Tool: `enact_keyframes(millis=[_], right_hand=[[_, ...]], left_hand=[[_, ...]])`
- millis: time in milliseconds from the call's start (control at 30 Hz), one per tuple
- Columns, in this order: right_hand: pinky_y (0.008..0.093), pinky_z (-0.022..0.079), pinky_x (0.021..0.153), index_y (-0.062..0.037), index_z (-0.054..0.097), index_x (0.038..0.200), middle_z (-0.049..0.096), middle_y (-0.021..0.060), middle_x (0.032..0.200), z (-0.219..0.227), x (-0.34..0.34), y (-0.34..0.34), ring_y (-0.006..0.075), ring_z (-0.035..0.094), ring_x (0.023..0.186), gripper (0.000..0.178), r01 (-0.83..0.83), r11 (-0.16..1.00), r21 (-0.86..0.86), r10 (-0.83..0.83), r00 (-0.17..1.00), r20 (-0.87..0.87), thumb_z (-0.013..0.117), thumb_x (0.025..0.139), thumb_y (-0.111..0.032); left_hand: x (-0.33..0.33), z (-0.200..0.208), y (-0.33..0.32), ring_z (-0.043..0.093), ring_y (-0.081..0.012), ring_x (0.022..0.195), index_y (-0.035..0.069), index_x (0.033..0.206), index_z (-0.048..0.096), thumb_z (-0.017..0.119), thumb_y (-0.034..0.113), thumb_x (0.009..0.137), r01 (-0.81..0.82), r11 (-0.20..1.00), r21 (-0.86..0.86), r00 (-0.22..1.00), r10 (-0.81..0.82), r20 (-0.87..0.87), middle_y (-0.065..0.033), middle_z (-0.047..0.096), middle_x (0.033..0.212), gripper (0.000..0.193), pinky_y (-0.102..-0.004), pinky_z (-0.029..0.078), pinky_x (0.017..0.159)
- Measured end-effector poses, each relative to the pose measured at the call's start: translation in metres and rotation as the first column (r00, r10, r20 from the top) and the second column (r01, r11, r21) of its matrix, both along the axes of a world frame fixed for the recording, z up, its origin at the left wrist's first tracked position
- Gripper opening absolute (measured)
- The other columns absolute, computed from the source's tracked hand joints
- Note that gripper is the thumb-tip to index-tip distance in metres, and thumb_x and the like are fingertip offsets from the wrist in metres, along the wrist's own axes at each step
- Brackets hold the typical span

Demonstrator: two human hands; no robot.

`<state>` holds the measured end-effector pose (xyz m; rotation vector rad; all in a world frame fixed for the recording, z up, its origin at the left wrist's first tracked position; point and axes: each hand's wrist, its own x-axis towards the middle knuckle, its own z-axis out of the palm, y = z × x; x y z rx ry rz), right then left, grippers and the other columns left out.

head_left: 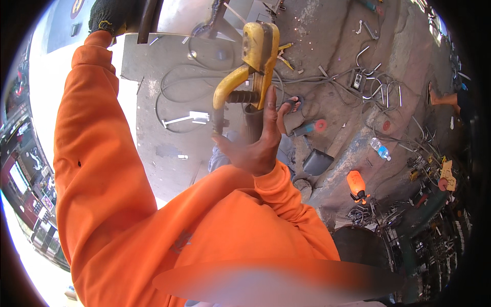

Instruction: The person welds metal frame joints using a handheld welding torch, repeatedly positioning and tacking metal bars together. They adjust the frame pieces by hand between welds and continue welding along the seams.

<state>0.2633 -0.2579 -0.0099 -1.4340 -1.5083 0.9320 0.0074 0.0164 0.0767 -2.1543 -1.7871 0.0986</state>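
Note:
My bare right hand (255, 153) is wrapped round the dark grip of a worn yellow welding electrode holder (262, 48), held up in front of my chest. Its curved yellow lever and dark coil spring face left, and the jaw head points away from me. A thin rod (234, 13) shows by the jaw. At the far left my arm is stretched out, and my left hand (108, 18) wears a dark knit glove with a yellow-stitched cuff. It is beside a dark upright metal bar (147, 20); its fingers are hidden.
Cables (307, 79) snake across the floor. A white metal piece (198, 117) lies on a grey plate. To the right are an angle grinder (309, 127), bent metal rods (381, 92), a water bottle (380, 148), an orange bottle (356, 183) and another person's leg (444, 98).

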Motion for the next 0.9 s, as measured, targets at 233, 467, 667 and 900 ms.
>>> enact_keyframes(millis=[233,467,667,900], right_hand=[[0.0423,0.045,0.112,0.0117,0.017,0.162,0.050,0.0368,0.147,-0.001,-0.005,0.008,0.0416,0.058,0.132,0.127,0.042,0.999,0.029,-0.031,0.951,-0.308,0.096,0.067,-0.019],[0.0450,0.035,0.114,0.0117,0.016,0.162,0.054,0.0322,0.142,-0.001,-0.003,0.009,0.0394,0.060,0.129,0.129,0.036,0.998,0.049,-0.021,0.962,-0.273,0.096,0.066,-0.019],[0.0610,-0.011,0.122,0.0114,0.015,0.162,0.071,0.0086,0.108,-0.003,-0.002,0.011,0.0272,0.069,0.111,0.136,0.011,1.000,-0.026,-0.017,0.976,-0.215,0.096,0.059,-0.027],[0.0343,0.050,0.093,0.0100,0.016,0.162,0.066,0.0059,0.107,-0.008,-0.007,0.015,0.0169,0.062,0.092,0.132,0.089,0.994,-0.065,-0.108,0.905,-0.413,0.095,0.059,-0.015]], left_hand=[[-0.010,-0.007,0.010,0.061,-0.0444,0.121,0.012,0.136,0.060,0.053,0.025,0.101,0.056,0.998,0.001,0.998,-0.056,0.016,-0.0235,0.061,0.134,0.038,-0.0527,0.052,0.097],[-0.020,-0.016,0.017,0.060,-0.0449,0.121,0.013,0.137,0.060,0.052,0.026,0.102,0.075,0.997,-0.002,0.996,-0.075,0.038,-0.0236,0.061,0.136,0.039,-0.0532,0.052,0.097],[-0.029,-0.026,0.021,0.060,-0.0454,0.121,0.013,0.138,0.059,0.052,0.027,0.102,0.092,0.996,-0.010,0.994,-0.092,0.054,-0.0237,0.060,0.137,0.039,-0.0537,0.051,0.098],[-0.062,-0.045,0.046,0.060,-0.0459,0.121,0.014,0.139,0.059,0.052,0.028,0.103,0.236,0.972,-0.022,0.967,-0.232,0.101,-0.0238,0.060,0.138,0.040,-0.0542,0.051,0.098]])
